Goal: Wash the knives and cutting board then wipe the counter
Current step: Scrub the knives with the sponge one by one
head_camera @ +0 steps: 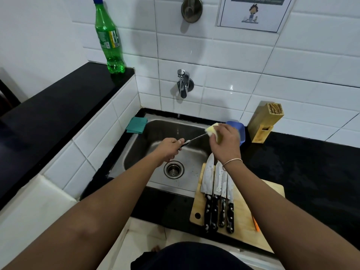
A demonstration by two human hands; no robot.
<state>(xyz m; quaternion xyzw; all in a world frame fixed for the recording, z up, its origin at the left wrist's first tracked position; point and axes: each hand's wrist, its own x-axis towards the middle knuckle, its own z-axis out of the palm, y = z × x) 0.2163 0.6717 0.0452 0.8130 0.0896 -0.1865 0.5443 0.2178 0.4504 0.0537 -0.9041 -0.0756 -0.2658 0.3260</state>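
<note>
Knives are what we are washing, and we are going from the biggest things down. At six o'clock of the steel sink, the pale wooden cutting board is lying on the black stone counter, one corner overhanging the basin. Four black-handled steel knives are resting side by side on that board, soapy, tips pointing to twelve o'clock. At two o'clock of the sink a wooden knife block is standing beside a blue plastic tub; a folded teal cloth is waiting at ten o'clock.

Over the basin, our left hand is curling its fingers round the dark handle of a thin steel knife, blade running toward three o'clock. Our right hand is gripping a yellow sponge closed over the blade's far end.

We are judging the risks: soap is making handle and blade slick, so the sponge hand could be sliding onto the edge. Our right wrist is hovering just above the upturned tips, and a nudge to the overhanging board could be tipping knives into the sink.
</note>
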